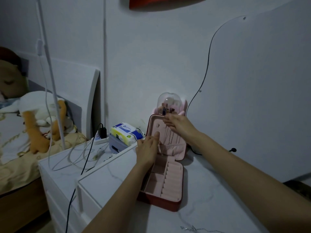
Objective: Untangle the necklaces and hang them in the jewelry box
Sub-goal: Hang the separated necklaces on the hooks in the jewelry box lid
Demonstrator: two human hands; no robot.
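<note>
The print on the tissue pack (127, 133) is too blurred to read.

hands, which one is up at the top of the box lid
The right hand, reaching to the top edge of the upright lid. The left hand sits lower, near the lid's pocket.

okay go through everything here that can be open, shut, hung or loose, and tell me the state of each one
jewelry box: open, lid upright.
hung necklaces: chains hanging down inside the lid.
loose necklace: lying on the tabletop, not yet hung.
right hand: fingers pinching at the lid's top edge.
left hand: fingers straight, against the lid pocket.
tissue pack: flap shut.
</note>
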